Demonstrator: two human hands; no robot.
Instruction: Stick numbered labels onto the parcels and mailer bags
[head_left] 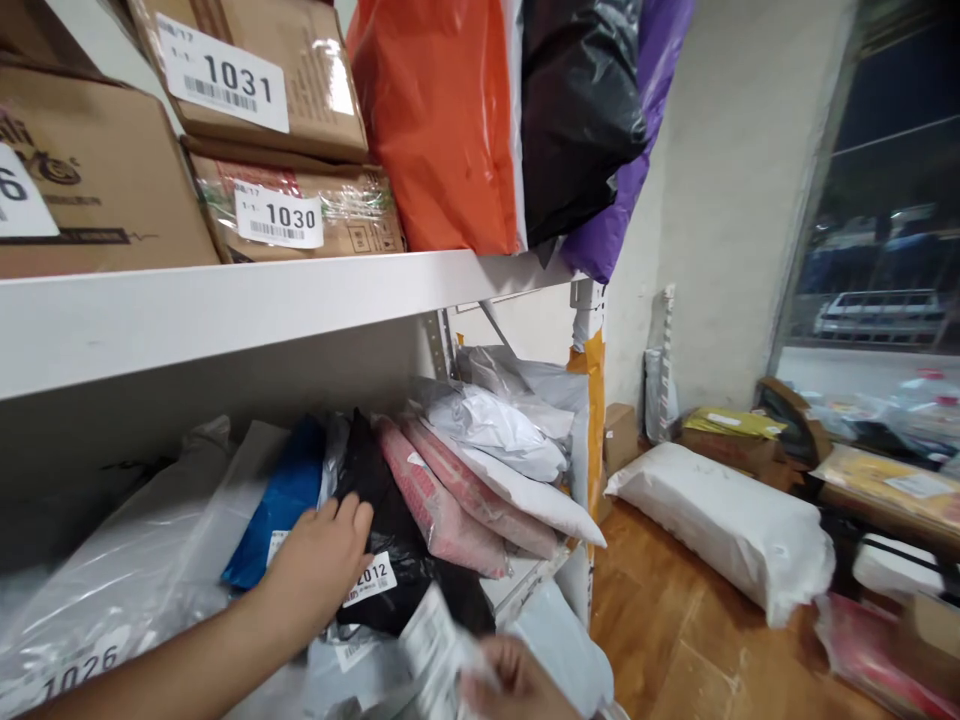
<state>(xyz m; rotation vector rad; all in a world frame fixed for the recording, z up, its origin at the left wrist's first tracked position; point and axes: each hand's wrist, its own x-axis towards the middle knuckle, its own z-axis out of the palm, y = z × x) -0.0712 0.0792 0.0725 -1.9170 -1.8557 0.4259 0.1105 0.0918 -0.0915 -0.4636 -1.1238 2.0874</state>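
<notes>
Upper shelf (300, 312): one carton (315, 90) labelled 1031, stacked on a second carton (352, 215) labelled 1030; to their right, an orange bag (442, 130), a black sack (577, 120) and a purple bag (619, 220), the last jutting past the shelf's end. Contents hidden by the wraps.

Lower shelf: a pale bag (135, 530) marked 1026, a blue bag (281, 500), a black parcel (397, 510) with a label ending 2012, two pink packets (450, 500) leaning side by side, and grey-white pouches (495, 430) beyond them.

Hands: the left hand (322, 550) lay on the black parcel's left side, fingers bent and close together; whether they gripped it, I could not tell. The right hand (517, 680) pinched a blurred white label (439, 640) in front of the parcel's lower part.

Surroundings: the left forearm crossed before the pale bag. On the floor (660, 610), right of the shelving, lay a long white package (720, 525).

Lie: the black parcel sat between blue bag and pink packets, tilted, its long axis running from the back down toward the front and right; its label faced outward.
</notes>
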